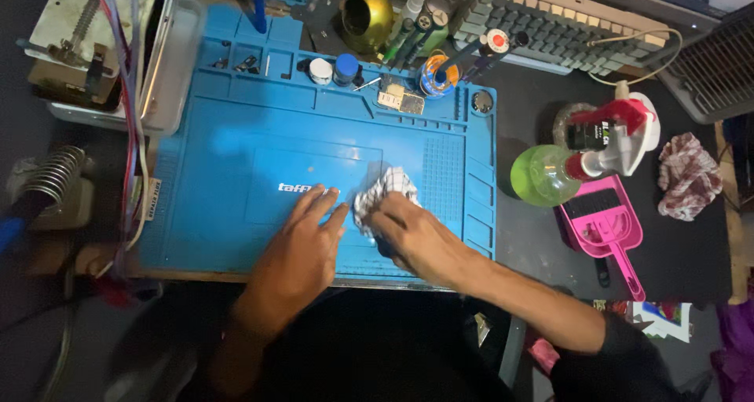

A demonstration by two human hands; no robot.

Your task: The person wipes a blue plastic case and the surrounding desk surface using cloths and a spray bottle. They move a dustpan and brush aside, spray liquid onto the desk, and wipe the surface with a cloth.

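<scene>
Grip, right hand [412,237]: fingers pinch a crumpled white checked cloth [382,195] and press it onto the blue rubber work mat [236,158], right of centre. Left hand [302,241]: fingers spread, palm flat on the mat just beside the cloth. Mat lies on a dark table [534,268]. Small jars and tools fill the mat's top compartments. Right of the mat: green round spray bottle [546,174], pink plastic dustpan [605,221], bunched rag [689,174]. Grey keyboard [561,25] at the back. Room is dim.
</scene>
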